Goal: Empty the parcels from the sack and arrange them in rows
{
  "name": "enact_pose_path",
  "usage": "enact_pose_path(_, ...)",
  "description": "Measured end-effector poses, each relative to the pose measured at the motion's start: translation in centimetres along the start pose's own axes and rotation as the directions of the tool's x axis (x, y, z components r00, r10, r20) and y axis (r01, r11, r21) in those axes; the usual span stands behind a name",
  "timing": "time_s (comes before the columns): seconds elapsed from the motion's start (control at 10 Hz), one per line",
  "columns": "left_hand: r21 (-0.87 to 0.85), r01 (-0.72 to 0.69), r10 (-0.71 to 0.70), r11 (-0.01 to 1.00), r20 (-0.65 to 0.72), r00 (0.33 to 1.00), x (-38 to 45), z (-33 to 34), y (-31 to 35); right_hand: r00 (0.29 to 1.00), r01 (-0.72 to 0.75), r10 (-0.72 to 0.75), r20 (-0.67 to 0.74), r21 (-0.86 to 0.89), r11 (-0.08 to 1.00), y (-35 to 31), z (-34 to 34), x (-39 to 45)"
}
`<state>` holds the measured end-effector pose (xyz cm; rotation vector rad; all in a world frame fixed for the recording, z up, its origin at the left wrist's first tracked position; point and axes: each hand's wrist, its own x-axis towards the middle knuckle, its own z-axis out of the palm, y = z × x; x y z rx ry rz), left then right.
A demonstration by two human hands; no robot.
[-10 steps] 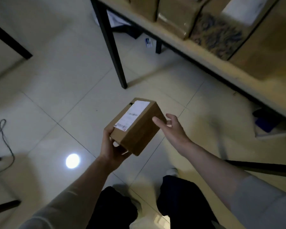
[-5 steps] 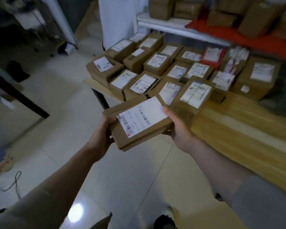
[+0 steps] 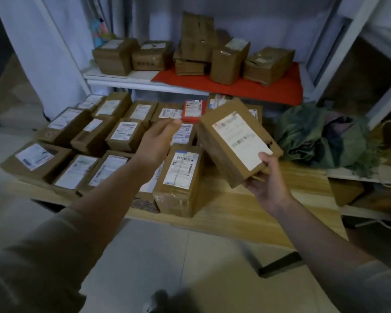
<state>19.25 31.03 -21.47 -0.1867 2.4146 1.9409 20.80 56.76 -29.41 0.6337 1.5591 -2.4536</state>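
My right hand [image 3: 265, 181] grips the near end of a brown cardboard parcel [image 3: 230, 141] with a white label, held tilted above the wooden table [image 3: 235, 211]. My left hand [image 3: 159, 141] hovers with relaxed fingers over the rows of labelled parcels [image 3: 122, 134] and holds nothing. A taller parcel [image 3: 180, 179] stands at the front of the rows, just left of the held one. One red parcel [image 3: 193, 109] lies in the back row. A crumpled green sack [image 3: 321, 138] lies on the table's right side.
A white shelf [image 3: 122, 79] with a red cloth [image 3: 257, 86] behind the table carries several larger brown boxes [image 3: 228, 61]. Bare wood shows on the table to the right of the rows. A tiled floor [image 3: 167, 256] lies below, and a white frame [image 3: 359, 53] rises at the right.
My left hand has let go of the parcel and moved up over the rows. My right hand alone now holds the parcel, carried to the right. My view has risen from the floor to the table.
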Motion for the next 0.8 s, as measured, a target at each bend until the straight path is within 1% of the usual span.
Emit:
enact_pose_path(0.1,0.194,0.065,-0.058,0.979,-0.040,0.998,2.8,-0.3,-3.5,0.966,-0.124,0.120,-0.227,-0.003,0.992,2.3,-1.2,0.9)
enact_pose_path(0.2,0.377,0.191,-0.210,0.906,0.009,0.978,5.0,-1.6,-7.2,0.925,-0.255,0.251,-0.285,0.025,0.967,5.2,-1.3,1.5)
enact_pose_path(0.3,0.533,0.146,-0.226,0.833,0.087,0.970,6.1,-2.9,-9.1,0.896,-0.370,0.320,-0.309,-0.121,0.921,7.5,0.1,2.2)
enact_pose_path(0.4,0.649,0.205,-0.312,0.733,0.053,0.948,7.0,-4.1,-9.5,0.839,-0.442,0.246,-0.486,-0.344,0.828,8.9,2.2,3.7)
enact_pose_path(0.5,0.555,0.221,-0.348,0.802,0.133,0.928,8.5,-5.5,-12.2,0.851,-0.401,0.179,-0.494,-0.391,0.828,9.4,4.2,4.9)
enact_pose_path(0.6,0.459,0.269,-0.416,0.847,0.257,0.872,9.7,-6.4,-15.8,0.882,-0.368,0.124,-0.455,-0.498,0.786,10.2,5.3,6.1)
enact_pose_path(0.7,0.516,0.228,-0.454,0.826,0.367,0.812,7.9,-6.1,-13.7,0.873,-0.373,0.058,-0.485,-0.586,0.719,10.6,5.8,7.0)
enact_pose_path(0.8,0.498,0.230,-0.452,0.836,0.389,0.803,7.5,-5.8,-13.3,0.862,-0.391,-0.085,-0.500,-0.763,0.515,9.6,6.8,7.0)
